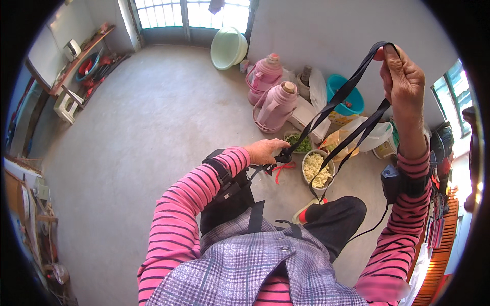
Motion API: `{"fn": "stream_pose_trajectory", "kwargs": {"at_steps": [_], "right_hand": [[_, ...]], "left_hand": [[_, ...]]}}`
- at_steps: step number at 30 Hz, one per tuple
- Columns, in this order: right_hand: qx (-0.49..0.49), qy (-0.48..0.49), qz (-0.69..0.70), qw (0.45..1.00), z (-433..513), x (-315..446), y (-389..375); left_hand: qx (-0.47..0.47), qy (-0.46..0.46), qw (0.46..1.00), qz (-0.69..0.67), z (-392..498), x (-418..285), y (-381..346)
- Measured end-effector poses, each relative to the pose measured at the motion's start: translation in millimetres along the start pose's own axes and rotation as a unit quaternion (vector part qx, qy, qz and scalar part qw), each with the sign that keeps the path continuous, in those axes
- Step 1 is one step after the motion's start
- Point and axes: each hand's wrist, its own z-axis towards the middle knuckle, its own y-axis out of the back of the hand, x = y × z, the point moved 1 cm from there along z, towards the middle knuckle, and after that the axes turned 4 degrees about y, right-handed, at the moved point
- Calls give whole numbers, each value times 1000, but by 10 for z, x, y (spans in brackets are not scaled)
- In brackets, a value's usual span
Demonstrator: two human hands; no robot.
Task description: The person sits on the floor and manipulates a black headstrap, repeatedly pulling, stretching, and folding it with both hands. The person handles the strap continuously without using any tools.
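Observation:
My right hand [404, 78] is raised at the upper right, its thumb and fingers closed on a long black strap [340, 95]. Loops of the strap hang from it, the lowest reaching down past a bowl of pale shredded food [317, 170]. My left hand [266, 150] is lower, in front of my left knee, its fingers and thumb at a black plastic clip [283, 157] where strap ends meet; its grip is partly hidden. A red ribbon [285, 167] shows just beyond the clip. A tub of chopped greens [300, 142] sits beyond my left fingertips.
Two pink thermos flasks [273, 107] stand on the concrete floor [141, 114] ahead, near a teal basin [346, 95] and a white box [308, 118]. A pale green basin [228, 48] leans by the door. A black device [390, 183] with a cable is strapped to my right forearm.

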Motion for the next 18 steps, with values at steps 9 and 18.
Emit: {"fn": "stream_pose_trajectory", "kwargs": {"at_steps": [9, 18], "right_hand": [[-4, -27, 37, 999, 42, 81, 84], [12, -23, 121, 992, 131, 93, 250]], "left_hand": [[16, 73, 990, -121, 112, -108, 113], [55, 109, 968, -219, 154, -215, -62]]}}
